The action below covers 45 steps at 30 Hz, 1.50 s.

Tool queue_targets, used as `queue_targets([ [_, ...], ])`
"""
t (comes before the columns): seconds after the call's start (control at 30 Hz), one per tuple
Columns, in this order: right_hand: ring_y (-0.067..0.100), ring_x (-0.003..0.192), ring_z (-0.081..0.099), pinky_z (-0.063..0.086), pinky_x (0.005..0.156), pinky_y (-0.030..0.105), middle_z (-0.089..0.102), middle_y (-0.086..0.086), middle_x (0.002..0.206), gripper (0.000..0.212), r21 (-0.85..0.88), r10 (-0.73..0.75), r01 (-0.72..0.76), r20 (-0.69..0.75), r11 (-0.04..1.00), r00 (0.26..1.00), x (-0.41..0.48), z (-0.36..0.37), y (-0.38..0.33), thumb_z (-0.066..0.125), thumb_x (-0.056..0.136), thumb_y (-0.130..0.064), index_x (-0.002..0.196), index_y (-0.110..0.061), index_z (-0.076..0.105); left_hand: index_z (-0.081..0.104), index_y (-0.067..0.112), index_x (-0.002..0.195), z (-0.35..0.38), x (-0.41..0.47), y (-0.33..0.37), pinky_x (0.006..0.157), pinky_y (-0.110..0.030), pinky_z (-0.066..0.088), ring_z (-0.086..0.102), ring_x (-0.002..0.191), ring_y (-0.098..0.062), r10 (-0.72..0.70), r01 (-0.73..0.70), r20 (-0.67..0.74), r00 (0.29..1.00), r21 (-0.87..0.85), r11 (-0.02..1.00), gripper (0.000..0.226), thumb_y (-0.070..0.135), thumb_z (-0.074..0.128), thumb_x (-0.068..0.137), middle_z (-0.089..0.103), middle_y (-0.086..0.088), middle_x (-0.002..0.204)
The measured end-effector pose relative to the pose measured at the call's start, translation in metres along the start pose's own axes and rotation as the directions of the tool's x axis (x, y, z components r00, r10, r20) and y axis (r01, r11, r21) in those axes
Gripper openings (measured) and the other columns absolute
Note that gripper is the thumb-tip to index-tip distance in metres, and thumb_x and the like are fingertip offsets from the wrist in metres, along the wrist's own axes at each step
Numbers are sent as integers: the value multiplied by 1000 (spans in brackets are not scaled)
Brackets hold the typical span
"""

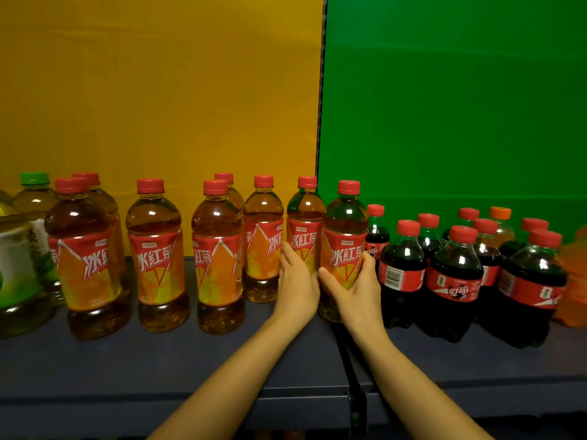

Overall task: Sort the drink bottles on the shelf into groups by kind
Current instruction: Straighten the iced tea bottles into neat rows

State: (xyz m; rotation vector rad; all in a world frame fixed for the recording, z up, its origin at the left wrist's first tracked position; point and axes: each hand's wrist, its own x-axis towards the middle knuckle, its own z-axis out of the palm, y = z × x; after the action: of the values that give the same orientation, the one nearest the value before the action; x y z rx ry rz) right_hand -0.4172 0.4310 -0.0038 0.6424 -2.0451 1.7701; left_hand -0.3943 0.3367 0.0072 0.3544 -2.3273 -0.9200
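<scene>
Several iced tea bottles with red caps and red-orange labels stand in a row on the dark shelf (190, 354). My right hand (355, 281) wraps the lower part of the rightmost iced tea bottle (344, 236). My left hand (297, 281) grips the iced tea bottle beside it (305, 227), which stands a little further back. To the right stand several small cola bottles (454, 274) with red caps. Green tea bottles (22, 265) with a green cap stand at the far left.
An orange soda bottle (571, 274) shows at the right edge, and an orange-capped one (502, 220) stands behind the colas. A yellow back panel (158, 90) meets a green one (444, 90) above a seam in the shelf (352, 382).
</scene>
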Motion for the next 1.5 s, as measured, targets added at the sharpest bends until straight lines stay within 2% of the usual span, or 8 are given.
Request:
queue_targets([
  [0.4,10,108,56,46,96,33,56,-3,120,67,21,-6,5,30,1000,1000,-3,-1,2,73,75,-31,131,-20,38,21,6,142,-1,18,-7,109,-39,34,37,133,-27,-29,28,-44,999,-23,999,71,22,61,86,37,-13,144],
  [0.5,11,109,56,48,96,35,56,-3,121,69,6,-12,11,47,1000,999,-3,0,3,74,74,-35,131,-21,38,38,9,135,-11,10,-13,103,-40,41,48,122,-24,0,0,-8,1000,-16,1000,54,25,59,87,51,-9,133],
  [0.57,11,108,56,49,94,37,56,-3,120,67,-4,-16,16,62,1000,998,-4,2,4,74,74,-36,129,-22,39,47,10,127,-22,0,-17,97,-38,46,55,111,-21,47,-48,-115,992,-8,999,41,21,58,88,56,-6,123],
  [0.7,10,106,56,48,94,34,56,-4,115,61,1,-25,25,85,1000,996,-8,6,0,74,73,-34,123,-29,38,35,6,132,-35,-12,-16,103,-27,34,40,126,-22,158,-129,-379,912,101,986,52,11,59,86,39,-10,134],
  [0.87,9,105,56,48,92,30,57,-3,116,64,14,-34,33,99,999,995,-11,8,-2,76,74,-31,126,-24,40,-2,1,145,-31,-5,-15,116,-33,11,7,145,-26,69,-17,-346,936,152,988,85,16,58,87,2,-16,156],
  [1.1,8,105,56,47,91,27,56,-5,116,60,44,-26,21,107,999,994,-10,7,-6,75,74,-29,119,-32,37,9,1,143,-40,15,-16,112,-33,24,26,139,-28,-163,159,-278,947,-36,987,96,36,70,77,25,-17,150],
  [1.3,7,106,56,47,91,27,56,-6,117,61,47,-23,18,109,999,994,-11,6,-5,75,73,-30,121,-31,38,21,3,139,-40,21,-26,108,-38,35,39,131,-31,-165,161,-324,932,-39,986,85,31,72,76,38,-19,141],
  [1.5,8,107,55,44,89,23,55,-6,118,61,45,-28,23,109,999,994,-11,7,-5,74,74,-30,121,-31,36,14,7,142,-37,24,-39,110,-45,34,35,134,-31,-131,114,-254,958,-81,990,80,24,66,83,34,-18,145],
])
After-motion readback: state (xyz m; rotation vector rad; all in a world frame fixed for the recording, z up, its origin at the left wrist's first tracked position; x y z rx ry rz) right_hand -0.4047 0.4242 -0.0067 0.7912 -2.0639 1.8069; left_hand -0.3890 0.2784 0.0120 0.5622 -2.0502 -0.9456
